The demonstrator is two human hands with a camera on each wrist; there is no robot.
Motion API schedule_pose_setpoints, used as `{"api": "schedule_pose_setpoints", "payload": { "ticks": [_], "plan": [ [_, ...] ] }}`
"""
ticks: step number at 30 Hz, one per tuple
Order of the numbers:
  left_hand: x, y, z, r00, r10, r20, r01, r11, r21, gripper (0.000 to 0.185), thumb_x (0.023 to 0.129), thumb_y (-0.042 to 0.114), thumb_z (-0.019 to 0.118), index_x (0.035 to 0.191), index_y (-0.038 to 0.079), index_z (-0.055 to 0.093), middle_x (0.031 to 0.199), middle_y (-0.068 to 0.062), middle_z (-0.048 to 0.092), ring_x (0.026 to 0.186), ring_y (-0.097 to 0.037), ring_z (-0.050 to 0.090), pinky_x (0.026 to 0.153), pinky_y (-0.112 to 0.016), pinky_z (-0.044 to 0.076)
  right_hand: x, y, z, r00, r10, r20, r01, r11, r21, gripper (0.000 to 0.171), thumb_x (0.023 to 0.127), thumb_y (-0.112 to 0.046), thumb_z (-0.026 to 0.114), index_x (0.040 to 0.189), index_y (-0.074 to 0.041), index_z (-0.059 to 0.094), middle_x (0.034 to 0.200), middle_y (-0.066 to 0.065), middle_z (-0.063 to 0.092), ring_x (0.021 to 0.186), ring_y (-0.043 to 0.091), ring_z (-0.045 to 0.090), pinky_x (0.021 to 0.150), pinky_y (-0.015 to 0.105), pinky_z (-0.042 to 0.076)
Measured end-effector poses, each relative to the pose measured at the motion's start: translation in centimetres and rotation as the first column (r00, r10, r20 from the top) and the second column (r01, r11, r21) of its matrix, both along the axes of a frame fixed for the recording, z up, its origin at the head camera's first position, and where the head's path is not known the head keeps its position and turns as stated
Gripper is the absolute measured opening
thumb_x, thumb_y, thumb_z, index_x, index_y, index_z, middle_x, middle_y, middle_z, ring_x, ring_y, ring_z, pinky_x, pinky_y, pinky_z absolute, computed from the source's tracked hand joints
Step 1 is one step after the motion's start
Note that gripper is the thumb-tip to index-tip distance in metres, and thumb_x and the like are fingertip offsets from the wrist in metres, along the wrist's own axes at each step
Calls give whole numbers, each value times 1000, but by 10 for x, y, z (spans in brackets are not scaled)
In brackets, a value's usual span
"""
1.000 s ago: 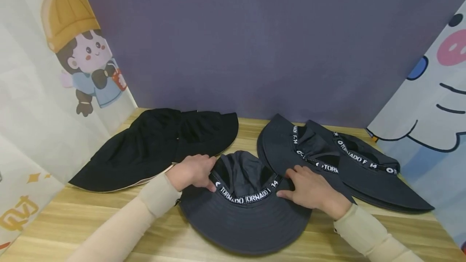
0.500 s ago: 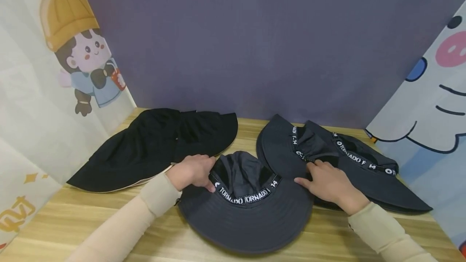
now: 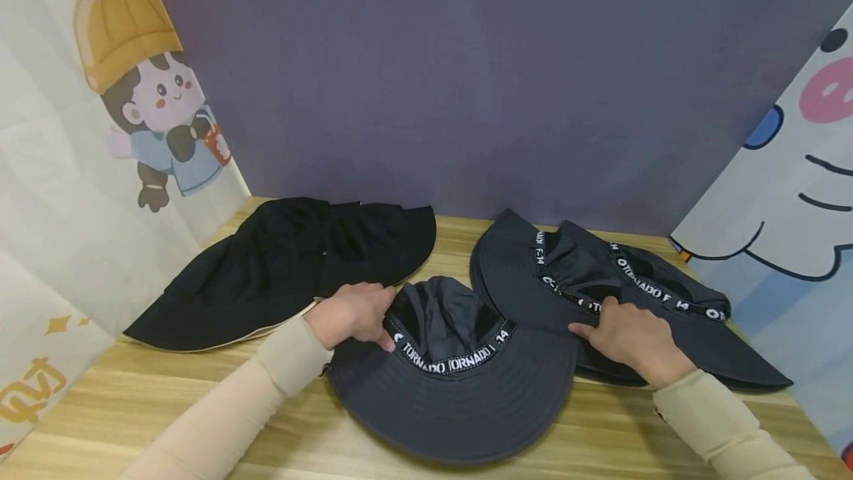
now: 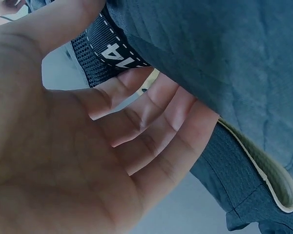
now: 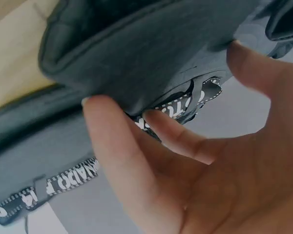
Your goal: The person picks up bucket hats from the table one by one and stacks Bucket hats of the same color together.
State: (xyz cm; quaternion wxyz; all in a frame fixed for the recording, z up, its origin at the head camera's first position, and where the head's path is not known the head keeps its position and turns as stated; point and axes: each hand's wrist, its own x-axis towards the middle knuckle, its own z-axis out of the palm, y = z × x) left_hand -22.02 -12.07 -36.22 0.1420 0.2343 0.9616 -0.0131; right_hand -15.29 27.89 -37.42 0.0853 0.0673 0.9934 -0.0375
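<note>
1. On the wooden table (image 3: pixel 200 406), a dark grey bucket hat (image 3: pixel 453 398) lies nearest the person, its lettered band facing up.
2. Its crown edge is held by the left hand (image 3: pixel 353 315), fingers curled together over the band.
3. A second grey hat (image 3: pixel 526 272), just beside and partly overlapped, is pinched at its brim by the right hand (image 3: pixel 633 339).
4. A black hat (image 3: pixel 266 272) lies at the left.
</note>
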Motion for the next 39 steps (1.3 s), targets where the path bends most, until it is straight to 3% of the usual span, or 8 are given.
{"api": "schedule_pose_setpoints", "payload": {
  "ticks": [5,12,21,28,33,39],
  "plan": [
    [1,1,-1,1000,2,-4,-2,1000,-5,81,73,47,91,133,5,59,128,-12,64,119,-31,60,98,-51,48,-3,8,0,998,-34,59,38,997,-69,122,84,-81,56,140,24,29,121,47,53,97,61,58,74,65,48],
    [1,1,-1,1000,2,-2,-2,1000,-8,81,73,47,91,134,4,58,129,-13,63,120,-32,60,99,-50,48,-5,17,-1,995,-42,85,57,980,-189,128,80,-79,65,138,26,21,129,47,47,106,63,54,80,64,48],
    [2,0,0,1000,1,-2,-1,1000,-1,80,73,46,91,133,4,59,128,-13,63,120,-32,60,99,-51,48,-6,21,3,986,-149,72,159,974,-159,133,73,-78,73,134,29,22,126,54,41,110,70,47,85,69,45],
    [1,0,-2,1000,0,-1,0,1000,4,82,74,47,90,136,4,57,130,-14,62,122,-33,58,99,-52,48,-10,30,5,989,-84,126,97,989,-109,119,75,-81,68,126,25,48,124,47,50,107,65,52,84,67,47],
    [1,-1,-1,1000,6,4,-6,1000,7,83,74,47,90,136,4,57,130,-14,62,122,-33,58,99,-52,48,-13,36,5,995,-28,97,40,992,-122,118,81,-72,71,135,26,37,133,49,42,118,66,45,92,69,42],
    [2,3,2,1000,4,7,-4,1000,-1,79,74,43,92,134,4,59,129,-14,63,121,-32,59,99,-51,48,-17,44,2,999,11,32,-7,992,-123,112,83,-63,75,138,26,33,134,49,41,120,66,43,94,71,40]
  ]
}}
